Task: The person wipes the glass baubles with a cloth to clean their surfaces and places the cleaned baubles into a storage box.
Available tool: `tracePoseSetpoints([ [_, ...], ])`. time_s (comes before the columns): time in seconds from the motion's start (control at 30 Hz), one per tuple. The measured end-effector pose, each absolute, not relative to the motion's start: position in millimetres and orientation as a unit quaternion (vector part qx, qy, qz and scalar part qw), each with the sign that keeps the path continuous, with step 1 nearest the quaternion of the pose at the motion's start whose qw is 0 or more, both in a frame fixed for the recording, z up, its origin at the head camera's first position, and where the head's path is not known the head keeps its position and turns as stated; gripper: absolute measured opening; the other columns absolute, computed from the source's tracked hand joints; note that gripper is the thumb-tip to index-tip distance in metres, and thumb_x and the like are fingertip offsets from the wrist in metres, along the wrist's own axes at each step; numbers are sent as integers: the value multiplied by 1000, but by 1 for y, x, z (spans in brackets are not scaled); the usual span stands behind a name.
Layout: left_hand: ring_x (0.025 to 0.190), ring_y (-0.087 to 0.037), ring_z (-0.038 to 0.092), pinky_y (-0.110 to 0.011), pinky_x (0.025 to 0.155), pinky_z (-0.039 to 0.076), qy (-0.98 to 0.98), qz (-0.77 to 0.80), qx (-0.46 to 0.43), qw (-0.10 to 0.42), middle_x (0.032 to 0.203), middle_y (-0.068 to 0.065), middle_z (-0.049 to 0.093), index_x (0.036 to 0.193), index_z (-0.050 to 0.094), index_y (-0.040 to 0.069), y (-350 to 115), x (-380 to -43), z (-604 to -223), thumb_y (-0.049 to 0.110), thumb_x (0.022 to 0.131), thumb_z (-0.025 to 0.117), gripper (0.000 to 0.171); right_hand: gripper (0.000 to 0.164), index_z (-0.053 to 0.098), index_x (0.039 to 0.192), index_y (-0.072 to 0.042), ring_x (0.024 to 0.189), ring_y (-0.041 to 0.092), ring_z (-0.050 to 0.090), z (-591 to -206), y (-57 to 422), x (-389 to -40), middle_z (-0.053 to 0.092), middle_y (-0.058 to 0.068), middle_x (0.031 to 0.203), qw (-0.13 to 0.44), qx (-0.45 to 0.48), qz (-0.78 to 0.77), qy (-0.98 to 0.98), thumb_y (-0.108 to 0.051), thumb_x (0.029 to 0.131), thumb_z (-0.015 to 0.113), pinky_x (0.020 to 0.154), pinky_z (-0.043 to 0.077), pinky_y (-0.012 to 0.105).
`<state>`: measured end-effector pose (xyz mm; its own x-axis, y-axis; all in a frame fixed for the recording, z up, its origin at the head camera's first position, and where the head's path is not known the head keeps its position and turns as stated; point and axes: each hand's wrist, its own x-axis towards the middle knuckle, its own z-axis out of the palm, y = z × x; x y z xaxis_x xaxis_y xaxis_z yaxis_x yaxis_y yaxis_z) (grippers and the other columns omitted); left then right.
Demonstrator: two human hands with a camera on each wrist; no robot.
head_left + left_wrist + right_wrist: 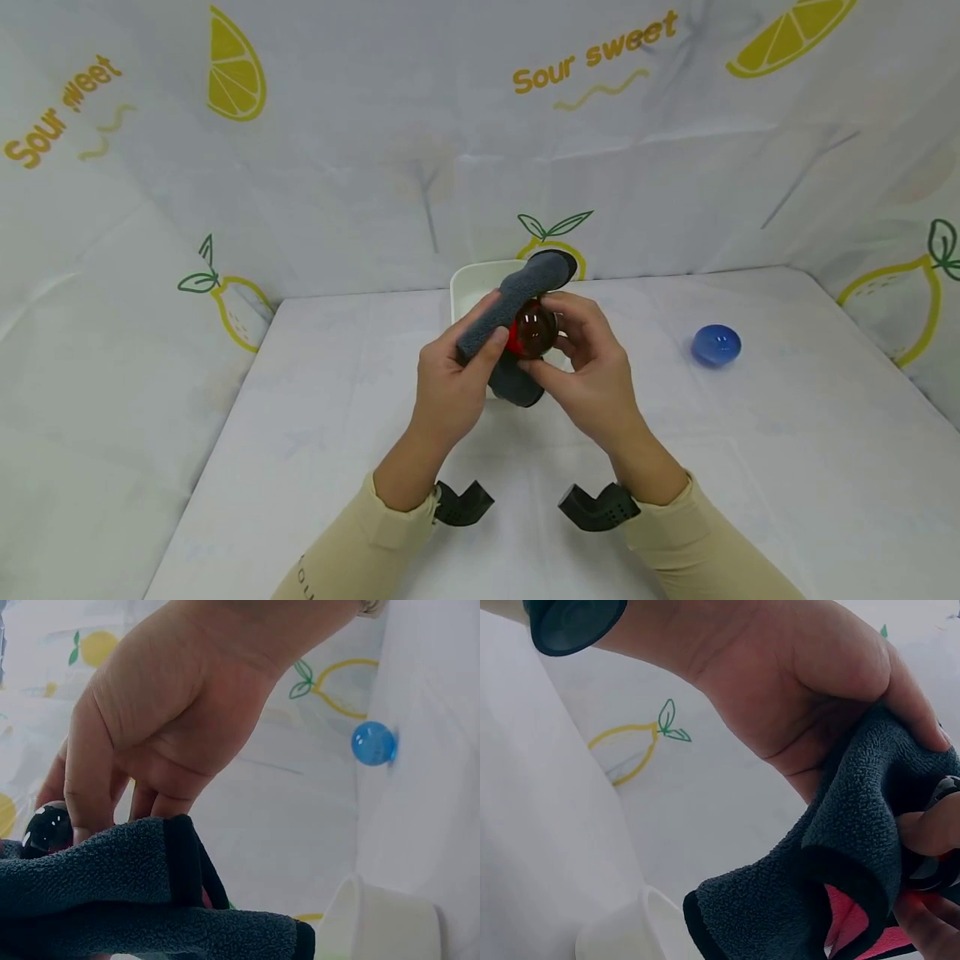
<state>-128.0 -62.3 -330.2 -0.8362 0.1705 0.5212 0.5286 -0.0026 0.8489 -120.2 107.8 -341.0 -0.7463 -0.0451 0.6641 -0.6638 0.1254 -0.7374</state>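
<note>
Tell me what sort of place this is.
Likely a staged recording booth, not a lived-in room: a lemon-print sheet hangs behind and beside a white table, and a black device sits at each wrist.

The head view looks forward and down from above the near side of the tabletop (322, 408), widest and farthest off. Both wrist views sit close to the cloth (112, 870), turned sideways; the left seemingly faces rightward, the right leftward. All share cloth and white container (401, 922); head and left wrist share the blue ball (716, 345).
</note>
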Motion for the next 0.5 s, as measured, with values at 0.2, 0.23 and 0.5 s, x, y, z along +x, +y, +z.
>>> tracePoseSetpoints([
  [0.2,125,-14,58,-31,98,51,-691,-668,-250,124,137,-5,60,139,57,10,-62,-129,-331,13,99,60,40,63,55,128,4,117,18,58,-341,106,-121,52,15,134,280,248,588,-718,25,70,71,93,53,23],
  [0.23,125,-15,59,-32,98,51,-690,-668,-250,123,137,-5,60,139,57,10,-62,-129,-331,14,99,60,40,63,56,127,4,118,18,57,-341,105,-121,51,14,134,285,246,582,-721,25,70,71,93,53,22],
  [0.5,127,-14,57,-32,99,50,-689,-667,-258,120,138,-4,60,139,57,9,-62,-129,-332,14,99,61,41,62,56,127,3,111,18,59,-345,103,-121,49,15,132,310,229,558,-735,21,71,74,88,54,20],
])
